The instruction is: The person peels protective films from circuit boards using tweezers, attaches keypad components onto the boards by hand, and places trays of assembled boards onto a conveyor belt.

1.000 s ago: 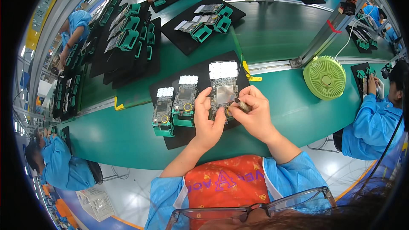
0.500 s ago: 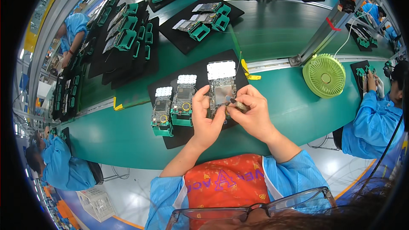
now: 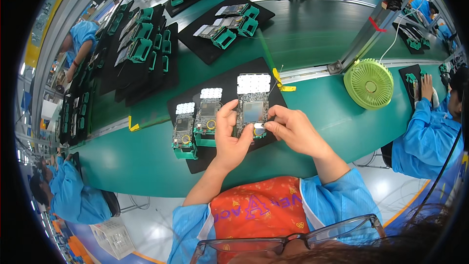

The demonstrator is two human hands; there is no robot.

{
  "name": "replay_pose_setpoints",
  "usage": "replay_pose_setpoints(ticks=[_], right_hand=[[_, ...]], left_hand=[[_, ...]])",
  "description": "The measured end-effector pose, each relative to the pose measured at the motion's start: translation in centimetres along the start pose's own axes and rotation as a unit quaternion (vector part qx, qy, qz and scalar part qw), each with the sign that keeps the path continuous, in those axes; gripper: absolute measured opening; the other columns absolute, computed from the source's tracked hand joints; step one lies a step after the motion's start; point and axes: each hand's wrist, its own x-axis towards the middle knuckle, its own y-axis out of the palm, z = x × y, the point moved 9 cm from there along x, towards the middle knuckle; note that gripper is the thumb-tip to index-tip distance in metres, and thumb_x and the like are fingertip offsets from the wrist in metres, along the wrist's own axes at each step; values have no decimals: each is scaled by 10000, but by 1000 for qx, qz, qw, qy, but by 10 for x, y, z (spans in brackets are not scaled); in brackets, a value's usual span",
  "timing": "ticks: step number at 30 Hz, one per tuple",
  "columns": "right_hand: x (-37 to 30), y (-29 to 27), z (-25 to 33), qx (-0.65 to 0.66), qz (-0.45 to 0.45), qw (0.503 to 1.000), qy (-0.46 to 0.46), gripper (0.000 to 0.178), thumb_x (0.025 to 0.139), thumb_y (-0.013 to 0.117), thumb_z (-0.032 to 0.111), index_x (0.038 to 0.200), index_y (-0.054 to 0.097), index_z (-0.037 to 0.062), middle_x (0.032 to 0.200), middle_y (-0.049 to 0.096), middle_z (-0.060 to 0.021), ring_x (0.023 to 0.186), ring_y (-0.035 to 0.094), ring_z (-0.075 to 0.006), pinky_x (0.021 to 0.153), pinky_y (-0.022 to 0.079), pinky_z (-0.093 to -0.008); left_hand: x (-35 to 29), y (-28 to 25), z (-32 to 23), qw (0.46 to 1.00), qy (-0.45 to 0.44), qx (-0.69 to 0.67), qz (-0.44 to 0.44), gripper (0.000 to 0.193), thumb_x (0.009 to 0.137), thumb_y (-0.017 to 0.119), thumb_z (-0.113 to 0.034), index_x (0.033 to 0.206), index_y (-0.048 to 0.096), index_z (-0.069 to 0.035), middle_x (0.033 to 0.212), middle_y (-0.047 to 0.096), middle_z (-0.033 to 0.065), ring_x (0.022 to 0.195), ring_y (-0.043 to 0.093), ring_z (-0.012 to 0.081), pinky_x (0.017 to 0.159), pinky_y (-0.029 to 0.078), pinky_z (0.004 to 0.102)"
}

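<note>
My left hand (image 3: 229, 137) is closed on the left edge of a circuit board (image 3: 243, 101), its thumb lying near the lower end. This board has a white keypad block at the top, a shiny grey square in the middle and a yellow-ringed round part below. Over that lower end, my right hand (image 3: 297, 131) pinches a small white piece (image 3: 259, 125) between thumb and forefinger; its kind is too small to tell. Two similar boards, a middle one (image 3: 210, 110) and a left one (image 3: 183, 124), rest in green holders on the black mat (image 3: 178, 95).
A green fan (image 3: 369, 84) stands to the right on the green table (image 3: 322, 98). Farther off lie a black mat with boards (image 3: 229, 24) and stacked mats (image 3: 141, 49) with green holders. A metal post (image 3: 364, 34) rises at the right. Co-workers in blue sit around.
The dark and brownish piece in my right fingers no longer shows; a small white piece shows there now. My right fingers have drawn slightly back and straightened. The board stays in my left hand.
</note>
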Motion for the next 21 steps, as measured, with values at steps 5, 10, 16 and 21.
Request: replay_pose_setpoints(ticks=[5, 10, 16, 21], right_hand=[[2, 4, -12, 48, 6, 999, 21, 174, 882, 640, 178, 811, 596, 25, 583, 596, -64, 526, 571, -157, 512, 418, -310], [3, 3, -9, 39, -8, 999, 13, 174, 867, 653, 176, 779, 618, 30, 577, 599, -67, 522, 579, -169, 508, 422, -317], [0, 2, 2, -94, -65, 992, -60, 143, 842, 691, 134, 762, 635, 29, 605, 615, -72, 532, 582, -167, 504, 434, -305], [-4, 5, 14, -197, -118, 964, -131, 179, 809, 719, 226, 754, 642, 74, 630, 627, -100, 579, 620, -303, 519, 467, -390]], left_hand=[[0, 0, 0, 1000, 18, 23, -1, 615, 848, 533, 116, 1390, 284, -32, 1220, 576, 145, 1005, 596, 125, 734, 507, 197], [0, 2, -3, 1000, 10, 6, 22, 603, 854, 561, 98, 1384, 299, -20, 1219, 578, 143, 1024, 596, 140, 816, 503, 226], [-1, -6, 9, 999, 24, 14, -15, 647, 861, 602, 69, 1416, 274, 22, 1169, 606, 150, 1022, 625, 171, 849, 527, 288], [-7, -11, 20, 999, -14, 6, -28, 575, 861, 592, 77, 1373, 329, 66, 1208, 574, 162, 1017, 624, 179, 748, 555, 245]])
